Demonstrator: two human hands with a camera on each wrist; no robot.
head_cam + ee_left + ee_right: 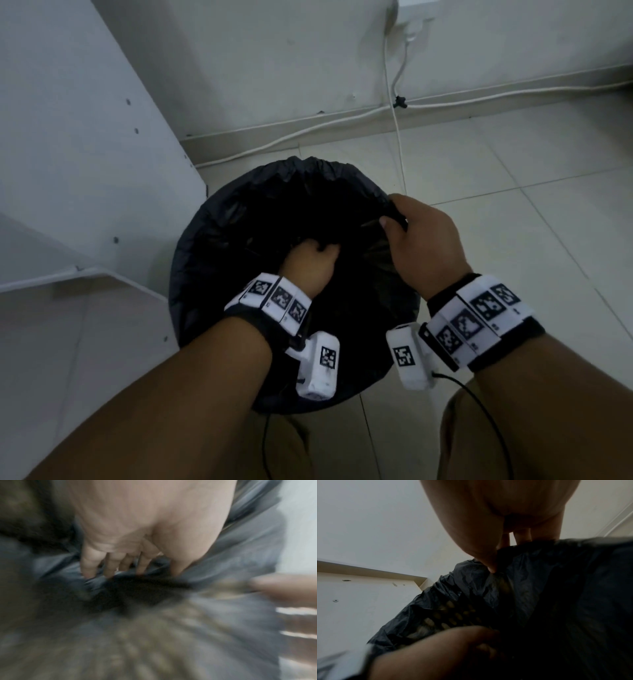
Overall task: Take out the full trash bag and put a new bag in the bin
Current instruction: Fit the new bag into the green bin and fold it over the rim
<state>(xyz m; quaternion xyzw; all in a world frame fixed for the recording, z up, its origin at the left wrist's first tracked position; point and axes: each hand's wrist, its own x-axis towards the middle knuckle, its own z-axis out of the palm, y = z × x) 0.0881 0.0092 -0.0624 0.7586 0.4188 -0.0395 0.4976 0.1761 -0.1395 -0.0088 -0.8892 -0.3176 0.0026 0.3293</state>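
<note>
Pinched between thumb and fingers of the right hand is a fold of the black trash bag at the right side of the bin's mouth, centre-right of the head view; the right-wrist view shows the thumb pressed onto the plastic edge. Left hand reaches down inside the bag, frame centre, fingers curled into the dark film; the blurred left-wrist view shows four fingers dug into bunched plastic, so it grips the bag from within.

Count: two hands, one bag, one bin. Each wrist carries one band of white marker blocks and one white camera unit.

Bag lines the round bin, its rim folded over and covering the edge. Through the film in the right-wrist view, a mesh wall of the bin shows.

Bin stands on pale floor tiles. A white cabinet panel fills the left. At the top, two white cables run down the wall and along the skirting.
</note>
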